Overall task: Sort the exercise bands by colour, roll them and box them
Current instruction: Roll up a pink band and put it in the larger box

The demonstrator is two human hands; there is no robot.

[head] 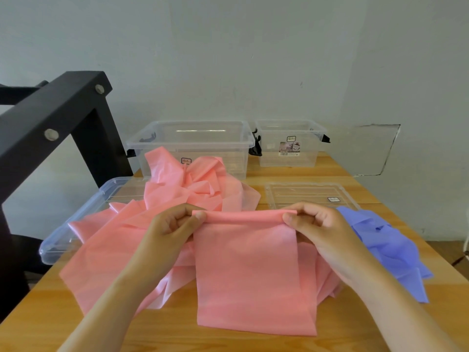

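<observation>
Head view. Surface: light wooden table (177, 334) set against a pale grey-green painted wall (228, 59).

Hands: left hand (172, 224) and right hand (319, 224), fingers (312, 212) curled narrow, each pinching one end of the rolled far edge of a flat salmon-pink exercise band (248, 270). The thumbs lie on the near side of the roll. Only a short length is rolled. The rest of the band lies spread flat toward the near table edge.

Under and left of it: a loose heap of pink bands (187, 184), rising at the far side against the larger clear plastic box (193, 141) and hiding part of its front wall.

Right, just beside the right hand: crumpled periwinkle-blue bands (388, 245).

Far right: smaller clear plastic box (289, 146) with a printed label and black clips.

Lids: clear lid at left (76, 224), partly covered by the pink heap. Clear lid at right (304, 194), flat, beyond the right hand.

Far left: black bolted metal frame (63, 110).
</observation>
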